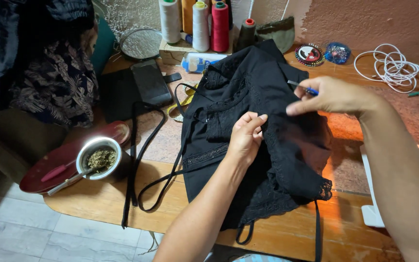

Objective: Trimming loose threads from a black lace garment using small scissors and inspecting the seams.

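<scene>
A black lace-trimmed garment (248, 97) with long thin straps lies spread on the wooden table (93, 199). My left hand (247, 138) pinches a fold of the black fabric near the garment's middle. My right hand (333, 96) hovers just above the cloth to the right, its fingers closed on a small blue-handled tool (306, 89) whose tip points left toward the fabric. A sheer black panel (311, 140) hangs beneath my right hand.
Several thread cones (201, 22) stand at the back. A phone (151, 82) on a dark case, a round mirror (140, 42), a metal cup of green herb (100, 157) on a red tray, a pin wheel (309, 54) and coiled white cord (389, 65) surround the garment.
</scene>
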